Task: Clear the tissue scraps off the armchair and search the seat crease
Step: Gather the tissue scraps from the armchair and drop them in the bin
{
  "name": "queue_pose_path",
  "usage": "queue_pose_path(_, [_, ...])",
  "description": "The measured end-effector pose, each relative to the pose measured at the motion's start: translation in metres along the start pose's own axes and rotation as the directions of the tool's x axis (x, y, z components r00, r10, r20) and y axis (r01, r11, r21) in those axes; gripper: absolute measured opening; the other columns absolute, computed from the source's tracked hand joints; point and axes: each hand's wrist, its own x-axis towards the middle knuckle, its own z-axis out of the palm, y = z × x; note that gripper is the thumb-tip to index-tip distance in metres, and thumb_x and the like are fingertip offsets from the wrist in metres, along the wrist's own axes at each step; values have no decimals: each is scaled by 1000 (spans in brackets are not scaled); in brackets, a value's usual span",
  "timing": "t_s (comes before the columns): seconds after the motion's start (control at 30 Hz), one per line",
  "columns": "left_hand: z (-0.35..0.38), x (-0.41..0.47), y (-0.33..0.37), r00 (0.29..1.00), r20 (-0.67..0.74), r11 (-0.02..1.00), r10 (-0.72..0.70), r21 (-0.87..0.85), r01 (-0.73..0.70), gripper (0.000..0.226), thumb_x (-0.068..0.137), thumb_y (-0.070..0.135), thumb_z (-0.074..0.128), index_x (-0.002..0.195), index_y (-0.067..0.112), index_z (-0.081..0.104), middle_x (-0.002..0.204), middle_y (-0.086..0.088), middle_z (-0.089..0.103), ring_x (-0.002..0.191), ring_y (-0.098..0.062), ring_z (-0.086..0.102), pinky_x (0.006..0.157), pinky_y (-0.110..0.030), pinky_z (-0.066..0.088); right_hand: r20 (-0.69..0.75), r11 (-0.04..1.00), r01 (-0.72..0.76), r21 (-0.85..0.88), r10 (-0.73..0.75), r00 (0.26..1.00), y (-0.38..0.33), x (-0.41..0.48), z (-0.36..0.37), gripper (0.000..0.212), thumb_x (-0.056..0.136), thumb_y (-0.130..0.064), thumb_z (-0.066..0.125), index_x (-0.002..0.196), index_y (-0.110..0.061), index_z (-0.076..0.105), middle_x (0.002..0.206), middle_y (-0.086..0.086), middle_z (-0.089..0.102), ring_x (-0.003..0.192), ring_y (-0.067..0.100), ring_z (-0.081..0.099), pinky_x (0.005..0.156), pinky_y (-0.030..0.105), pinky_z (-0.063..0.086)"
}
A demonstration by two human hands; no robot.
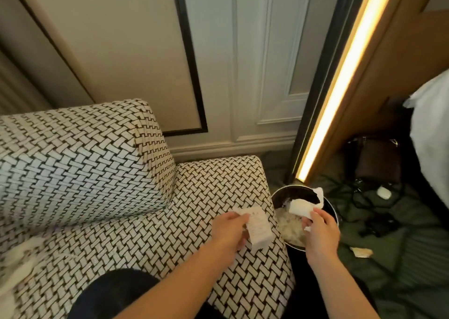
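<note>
The armchair [102,197] has black-and-white woven fabric and fills the lower left. My left hand [229,230] grips a long white tissue scrap [331,228] above the seat's right edge. My right hand [322,230] pinches another white tissue scrap [302,206] over a round dark bin [289,193] that stands on the floor right of the chair. The bin holds crumpled white tissue [290,226]. More white tissue [17,265] lies on the seat at the far left. The seat crease [136,217] runs under the backrest.
A lit vertical strip lamp [345,75] stands behind the bin. A brown bag [377,160], black cables [374,197], a small white object [384,192] and a paper scrap [362,252] lie on the green carpet at right. White bedding [432,134] hangs at the far right.
</note>
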Motion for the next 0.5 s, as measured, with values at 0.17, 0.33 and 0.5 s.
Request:
queue_pose_path(0.17, [53,15,19,1000,4,993,-26,-117,26,9,92,10,57,101,7,58,99,-12,67,85,-20,67,64,-24,55,-205,996,-6,85,23,978,5,35,-2,28,95,-9,47,122,-13,55,107,5,57,93,15,57,83,32,48])
queue_pose_path(0.33, [89,24,35,995,99,984,-28,-174,45,28,90,10,61,117,7,54,103,-12,65,84,-19,67,65,-25,57,-296,943,-157,294,246,923,17,57,-5,34,94,-6,45,127,-8,55,102,11,58,82,20,57,64,26,50])
queue_pose_path(0.5, [97,20,33,947,321,998,-3,-51,21,58,92,18,58,144,19,32,135,-9,48,116,-22,54,94,-32,48,-239,885,-251,393,362,901,19,74,-7,39,97,-5,41,135,2,44,107,22,55,83,23,51,55,17,47])
